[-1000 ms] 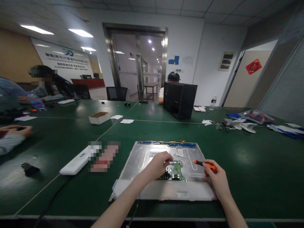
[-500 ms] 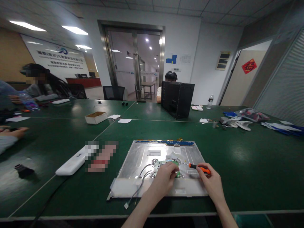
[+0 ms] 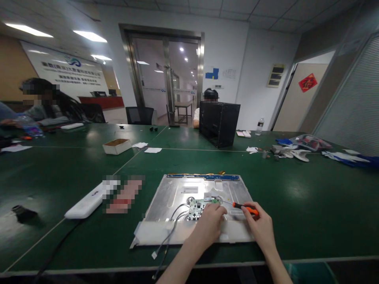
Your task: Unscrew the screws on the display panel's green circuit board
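Dim overall; ceiling panels upper left glare on glossy tabletop. Wide-angle edge warp, soft focus throughout.

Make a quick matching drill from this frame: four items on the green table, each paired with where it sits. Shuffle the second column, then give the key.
Items:
1. screwdriver
2. circuit board
3. cardboard box
4. black computer case

Places:
A. far side of the table, by a seated person
B. in the right hand
C. on the metal panel, under the left hand
D. left of the white paper slips

Pairs: 1-B, 2-C, 3-D, 4-A
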Motion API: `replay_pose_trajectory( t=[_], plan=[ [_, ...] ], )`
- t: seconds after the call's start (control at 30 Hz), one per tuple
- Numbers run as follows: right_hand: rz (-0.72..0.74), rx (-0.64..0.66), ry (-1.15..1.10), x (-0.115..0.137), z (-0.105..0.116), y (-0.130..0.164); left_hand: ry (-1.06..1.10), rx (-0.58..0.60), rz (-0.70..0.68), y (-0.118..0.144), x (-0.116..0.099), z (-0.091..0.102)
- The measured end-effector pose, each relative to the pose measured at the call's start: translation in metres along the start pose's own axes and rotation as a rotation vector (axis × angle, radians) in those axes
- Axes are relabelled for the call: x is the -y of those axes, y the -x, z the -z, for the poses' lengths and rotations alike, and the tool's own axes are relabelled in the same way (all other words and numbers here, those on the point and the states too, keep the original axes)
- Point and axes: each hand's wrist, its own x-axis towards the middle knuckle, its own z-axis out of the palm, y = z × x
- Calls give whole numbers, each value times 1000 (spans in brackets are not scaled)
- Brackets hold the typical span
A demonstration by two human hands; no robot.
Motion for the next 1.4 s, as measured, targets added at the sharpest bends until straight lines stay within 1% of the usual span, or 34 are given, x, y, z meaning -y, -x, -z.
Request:
replay_pose_trajectory(
  t=[0.2, 0.3, 0.43, 0.53, 0.63, 0.77, 0.83, 0.9, 1.0, 1.1, 1.17, 1.27, 1.4],
  plan=[
    [26, -1, 17, 2, 1, 0, 98, -22, -42, 8, -2, 8],
    [32, -1, 20, 2, 1, 1, 118, -83, -53, 17, -2, 11],
    [15, -30, 22, 0, 1, 1, 55, -181, -42, 33, 0, 9],
    [-15, -93, -10, -1, 2, 1, 0, -201, -41, 44, -1, 5],
    [-41, -137, -104, -1, 2, -1, -44, -182, -30, 51, -4, 3],
    [-73, -135, -285, 4, 1, -13, -104, -87, -12, 52, -9, 2],
    [-61, -130, -341, 9, -1, -23, -138, -52, -3, 51, -10, 0],
    [-7, -110, -319, 16, -6, -35, -166, -31, 6, 50, -10, -2],
    [139, -6, -181, 29, -16, -55, -192, -14, 11, 49, -9, -4],
    [203, 23, -129, 42, -29, -70, -198, -11, 7, 49, -8, -5],
    [230, 16, -106, 48, -38, -74, -199, -8, 8, 48, -9, -4],
    [245, -25, -86, 51, -47, -71, -212, 13, 16, 48, -10, -3],
    [234, -94, -77, 47, -47, -62, -207, 27, 36, 49, -10, -2]
  ],
)
